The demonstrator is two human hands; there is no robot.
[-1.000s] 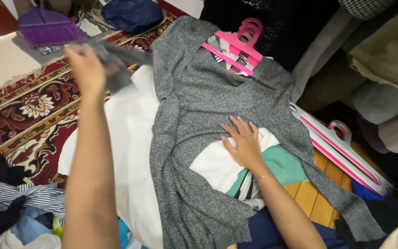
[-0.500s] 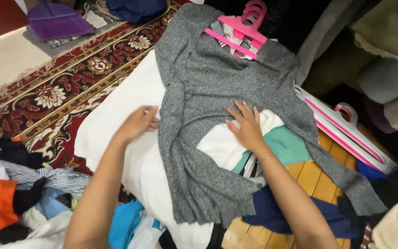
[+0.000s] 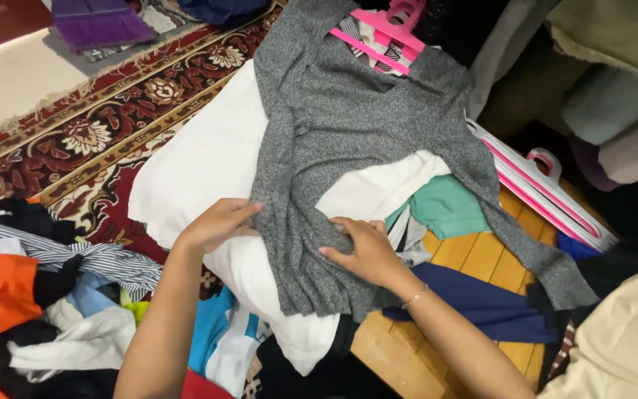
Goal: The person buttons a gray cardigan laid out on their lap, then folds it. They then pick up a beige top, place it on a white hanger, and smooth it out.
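Heathered grey knit sweater lies spread over a white cloth sheet on the clothes pile, neck still on a pink plastic hanger. Left hand pinches the sweater's left edge; right hand lies flat on the lower body, fingers spread, gripping nothing.

Risks:
- hanger in the neck could snag and skew any pull
- white sheet may drag along with the knit
- far sleeve trails towards the 2 pink-and-white hangers, could catch there
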